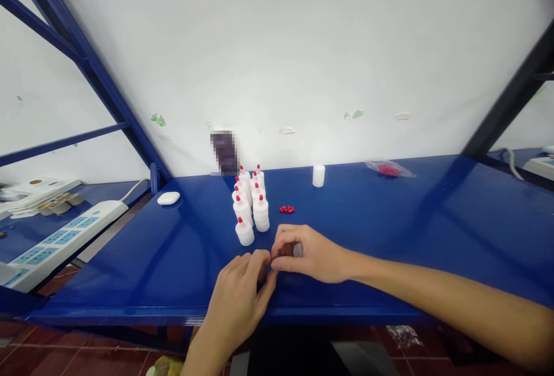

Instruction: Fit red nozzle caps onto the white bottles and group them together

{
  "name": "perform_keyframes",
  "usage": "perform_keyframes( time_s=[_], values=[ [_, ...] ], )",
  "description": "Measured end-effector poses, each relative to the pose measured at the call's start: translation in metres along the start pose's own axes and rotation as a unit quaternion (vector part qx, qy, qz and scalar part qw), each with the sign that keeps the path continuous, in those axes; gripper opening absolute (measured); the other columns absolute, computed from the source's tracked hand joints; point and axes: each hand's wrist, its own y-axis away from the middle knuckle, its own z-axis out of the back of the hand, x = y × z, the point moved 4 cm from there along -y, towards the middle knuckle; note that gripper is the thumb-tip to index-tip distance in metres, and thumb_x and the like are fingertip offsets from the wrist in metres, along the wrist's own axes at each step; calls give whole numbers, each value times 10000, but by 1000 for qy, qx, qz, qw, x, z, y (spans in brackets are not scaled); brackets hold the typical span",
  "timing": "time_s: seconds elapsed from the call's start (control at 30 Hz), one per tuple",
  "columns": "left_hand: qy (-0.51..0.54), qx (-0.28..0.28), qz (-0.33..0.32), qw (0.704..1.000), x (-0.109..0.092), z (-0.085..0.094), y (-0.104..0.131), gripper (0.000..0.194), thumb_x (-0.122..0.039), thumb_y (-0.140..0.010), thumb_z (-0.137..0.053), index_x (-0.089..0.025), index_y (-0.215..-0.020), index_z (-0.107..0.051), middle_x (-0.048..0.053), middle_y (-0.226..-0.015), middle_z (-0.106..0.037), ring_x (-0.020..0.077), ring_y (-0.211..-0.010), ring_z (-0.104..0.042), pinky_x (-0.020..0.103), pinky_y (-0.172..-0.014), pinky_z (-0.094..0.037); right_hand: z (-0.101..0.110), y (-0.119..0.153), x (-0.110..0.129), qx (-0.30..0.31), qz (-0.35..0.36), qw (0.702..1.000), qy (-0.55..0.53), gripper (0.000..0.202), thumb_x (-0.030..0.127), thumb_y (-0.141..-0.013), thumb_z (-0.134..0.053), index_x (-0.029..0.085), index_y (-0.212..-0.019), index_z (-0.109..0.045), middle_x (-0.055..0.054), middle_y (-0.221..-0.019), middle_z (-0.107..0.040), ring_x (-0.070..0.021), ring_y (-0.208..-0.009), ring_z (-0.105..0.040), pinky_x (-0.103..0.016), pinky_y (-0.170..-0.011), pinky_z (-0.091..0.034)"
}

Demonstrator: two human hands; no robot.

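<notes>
My left hand (240, 289) and my right hand (314, 253) meet at the fingertips above the front of the blue table. Both are closed in a pinch, and whatever sits between the fingertips is hidden or too small to make out. In the curl of my right hand a small greyish, translucent piece (298, 249) shows. Just beyond the hands, white squeeze bottles (261, 217) with red tips stand upright in two rows. The nearest bottle (245, 233) is at the front left. A few small red caps (287, 209) lie loose to the right of the rows.
A plain white cylinder (318, 175) stands near the wall. Farther right lies a clear bag of red caps (389, 170). A white oval case (168, 198) rests on the table (142, 249) at left. A power strip (64, 240) and blue frame posts (104, 81) are beyond it.
</notes>
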Motion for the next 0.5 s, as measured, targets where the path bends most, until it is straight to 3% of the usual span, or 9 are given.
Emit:
perform_keyframes(
  time_s=[0.07,0.23,0.33,0.5],
  values=[
    [-17,12,-4,1000,-3,0,-1,118,-219,-981,-466,-225,-863,-468,-41,-667,-529,159,-581,-497,276,-560,-348,-5,2,1,14,-7,1000,-9,188,355,-841,-702,168,-839,-713,2,-818,-592,-115,-713,-539,-244,-672,-444],
    [-52,16,-32,998,-7,2,-4,115,-197,-984,-437,-222,-875,-465,-23,-698,-565,183,-603,-507,302,-580,-337,-6,0,-4,20,-17,999,29,232,388,-872,-652,164,-818,-673,15,-728,-596,-116,-665,-524,-248,-632,-422],
    [-53,17,-51,997,-7,2,-2,153,-171,-979,-421,-218,-838,-454,-16,-698,-568,188,-603,-507,314,-585,-342,-9,2,-2,44,1,996,73,193,341,-904,-585,182,-1012,-587,48,-683,-582,-104,-584,-497,-243,-589,-403],
    [-31,17,-58,998,-11,1,-3,104,-157,-934,-479,-212,-846,-490,-6,-734,-606,199,-638,-546,329,-606,-383,-12,10,8,56,106,973,195,470,274,-832,-568,176,-1263,-410,-1,-826,-637,-174,-700,-594,-320,-701,-471]
  ],
)
